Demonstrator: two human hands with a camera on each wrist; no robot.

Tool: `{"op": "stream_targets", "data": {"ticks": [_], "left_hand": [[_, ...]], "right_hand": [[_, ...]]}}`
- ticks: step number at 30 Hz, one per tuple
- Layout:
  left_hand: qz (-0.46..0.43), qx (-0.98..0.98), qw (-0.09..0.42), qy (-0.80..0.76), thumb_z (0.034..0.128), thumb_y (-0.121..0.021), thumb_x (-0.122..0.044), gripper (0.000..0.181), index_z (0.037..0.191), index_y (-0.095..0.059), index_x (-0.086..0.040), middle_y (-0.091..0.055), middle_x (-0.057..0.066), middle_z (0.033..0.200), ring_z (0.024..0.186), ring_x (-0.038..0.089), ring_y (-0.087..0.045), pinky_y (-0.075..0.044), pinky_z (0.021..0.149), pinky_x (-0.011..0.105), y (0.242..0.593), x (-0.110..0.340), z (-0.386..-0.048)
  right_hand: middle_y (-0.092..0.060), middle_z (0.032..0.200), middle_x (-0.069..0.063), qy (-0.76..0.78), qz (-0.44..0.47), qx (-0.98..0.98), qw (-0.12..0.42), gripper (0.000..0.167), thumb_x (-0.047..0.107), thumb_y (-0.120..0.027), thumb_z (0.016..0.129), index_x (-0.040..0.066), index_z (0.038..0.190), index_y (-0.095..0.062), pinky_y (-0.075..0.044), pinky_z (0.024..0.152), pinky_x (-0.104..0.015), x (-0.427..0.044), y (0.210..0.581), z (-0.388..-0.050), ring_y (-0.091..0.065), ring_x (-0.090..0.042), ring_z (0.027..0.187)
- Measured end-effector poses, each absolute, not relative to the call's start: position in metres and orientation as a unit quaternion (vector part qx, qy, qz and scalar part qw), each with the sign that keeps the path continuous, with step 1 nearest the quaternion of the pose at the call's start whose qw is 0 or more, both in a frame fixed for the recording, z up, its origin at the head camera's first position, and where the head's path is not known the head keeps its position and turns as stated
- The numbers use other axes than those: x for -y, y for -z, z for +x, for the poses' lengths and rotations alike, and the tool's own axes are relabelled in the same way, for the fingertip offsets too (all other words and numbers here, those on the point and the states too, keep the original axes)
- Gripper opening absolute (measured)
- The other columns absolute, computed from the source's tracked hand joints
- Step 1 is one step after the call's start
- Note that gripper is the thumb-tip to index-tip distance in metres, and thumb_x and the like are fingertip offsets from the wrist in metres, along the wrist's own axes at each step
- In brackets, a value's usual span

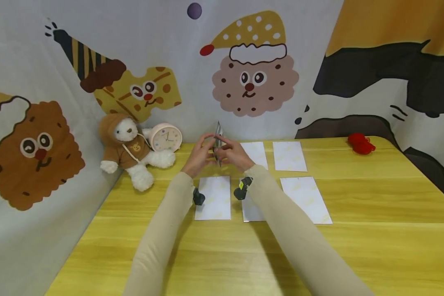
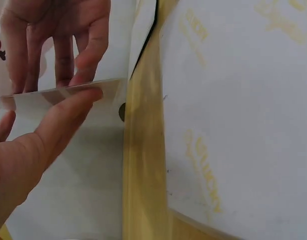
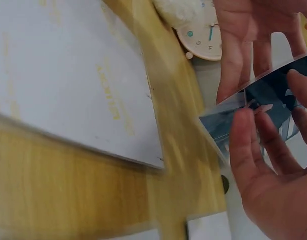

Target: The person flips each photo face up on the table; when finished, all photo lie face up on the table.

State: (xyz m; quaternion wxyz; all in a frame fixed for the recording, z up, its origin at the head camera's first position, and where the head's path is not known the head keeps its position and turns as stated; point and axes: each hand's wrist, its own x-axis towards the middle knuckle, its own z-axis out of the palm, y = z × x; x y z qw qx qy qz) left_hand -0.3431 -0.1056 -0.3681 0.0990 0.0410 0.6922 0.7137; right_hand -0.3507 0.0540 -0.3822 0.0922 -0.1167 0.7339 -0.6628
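Left hand: the left hand [image 1: 200, 154] pinches a thin glossy sheet [image 1: 218, 130]; its fingers lie at the left face.
Right hand: the right hand [image 1: 237, 155] pinches the same sheet from the opposite side, with fingertips on a dark, shiny face.
Held sheet: it stands on edge in the air, between both hands, above the bench [image 1: 222, 263].
Wrists: each one carries a small black device, beside a beige sleeve [image 1: 155, 238].
White sheets: five lie on the bench, three in the near row [image 1: 212, 203] and two in the far row [image 1: 290, 157]; faint yellow print is on them.
Left far corner: a plush bear [image 1: 133, 146] in brown hoodie sits beside a pink round clock [image 1: 166, 137].
Right far side: a red bundle [image 1: 360, 144] lies near the edge.
Behind: a cloth [image 1: 151, 33] with cartoon biscuits.
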Motion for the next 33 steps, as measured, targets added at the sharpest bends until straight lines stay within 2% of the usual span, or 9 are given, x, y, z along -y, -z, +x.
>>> {"op": "stream_targets", "data": {"ticks": [4,7,9,13,17,19,22,28,33], "left_hand": [[0.045,-0.69,0.086,-0.717,0.1096,-0.033,-0.019,0.046,0.155,-0.027,-0.025,-0.049,0.025,0.145,0.103,0.026,-0.064,-0.053,0.099,0.053,0.365,0.102,-0.343],[0.055,-0.697,0.068,-0.712,0.1068,-0.028,-0.006,0.052,0.157,-0.026,-0.022,-0.049,0.03,0.144,0.101,0.029,-0.064,-0.05,0.103,0.057,0.365,0.099,-0.342],[0.053,-0.695,0.055,-0.715,0.1046,-0.027,-0.002,0.054,0.156,-0.03,-0.019,-0.049,0.03,0.145,0.105,0.033,-0.064,-0.05,0.104,0.057,0.365,0.098,-0.343],[0.027,-0.667,0.034,-0.744,0.1015,-0.028,0.002,0.052,0.15,-0.04,-0.013,-0.047,0.029,0.147,0.122,0.039,-0.059,-0.049,0.107,0.053,0.368,0.103,-0.344],[0.008,-0.641,0.028,-0.767,0.1016,-0.028,0.002,0.049,0.149,-0.039,-0.008,-0.043,0.027,0.149,0.13,0.039,-0.053,-0.047,0.111,0.049,0.373,0.11,-0.345],[0.002,-0.639,0.031,-0.769,0.1024,-0.028,0.0,0.048,0.149,-0.038,-0.008,-0.043,0.026,0.149,0.126,0.035,-0.055,-0.047,0.111,0.046,0.374,0.113,-0.345],[-0.005,-0.64,0.042,-0.767,0.103,-0.03,0.0,0.047,0.148,-0.038,-0.008,-0.046,0.026,0.146,0.111,0.027,-0.06,-0.048,0.109,0.046,0.377,0.117,-0.343],[0.006,-0.741,0.066,-0.668,0.1034,-0.04,0.0,0.045,0.147,-0.04,-0.009,-0.059,0.018,0.118,0.09,0.021,-0.063,-0.051,0.103,0.052,0.379,0.127,-0.344],[0.028,-0.855,0.058,-0.515,0.0989,-0.057,-0.004,0.045,0.143,-0.048,-0.011,-0.056,0.007,0.09,0.085,0.03,-0.064,-0.058,0.079,0.043,0.38,0.138,-0.35]], "right_hand": [[-0.065,0.1,-0.013,0.581,-0.123,-0.803,0.04,0.059,0.018,-0.071,0.094,0.026,0.149,-0.051,-0.054,0.067,-0.028,-0.057,0.38,-0.352,-0.058,-0.014,0.075],[-0.065,0.092,-0.013,0.534,-0.123,-0.837,0.014,0.06,0.021,-0.073,0.092,0.022,0.148,-0.052,-0.045,0.06,-0.022,-0.061,0.379,-0.351,-0.055,-0.012,0.071],[-0.065,0.097,-0.016,0.522,-0.121,-0.844,0.012,0.062,0.023,-0.074,0.091,0.023,0.149,-0.051,-0.043,0.058,-0.023,-0.064,0.38,-0.352,-0.053,-0.014,0.068],[-0.061,0.128,-0.014,0.508,-0.107,-0.855,0.017,0.065,0.029,-0.075,0.09,0.028,0.149,-0.05,-0.042,0.058,-0.024,-0.071,0.385,-0.352,-0.049,-0.013,0.073],[-0.063,0.11,-0.012,0.533,-0.089,-0.84,0.034,0.066,0.027,-0.075,0.09,0.028,0.15,-0.048,-0.044,0.057,-0.026,-0.076,0.391,-0.353,-0.051,-0.016,0.07],[-0.062,0.095,-0.01,0.565,-0.084,-0.819,0.046,0.066,0.022,-0.074,0.091,0.026,0.15,-0.047,-0.046,0.057,-0.03,-0.078,0.392,-0.352,-0.056,-0.022,0.07],[-0.061,0.093,-0.004,0.607,-0.079,-0.789,0.057,0.065,0.012,-0.072,0.091,0.022,0.151,-0.047,-0.049,0.063,-0.033,-0.079,0.392,-0.351,-0.062,-0.029,0.081],[-0.056,0.082,-0.002,0.604,-0.079,-0.792,0.044,0.064,0.001,-0.069,0.09,0.014,0.149,-0.049,-0.048,0.061,-0.03,-0.079,0.389,-0.352,-0.059,-0.023,0.074],[-0.058,0.082,-0.003,0.555,-0.085,-0.827,0.041,0.065,0.003,-0.072,0.088,0.011,0.148,-0.049,-0.05,0.064,-0.026,-0.077,0.392,-0.359,-0.059,-0.018,0.072]]}}
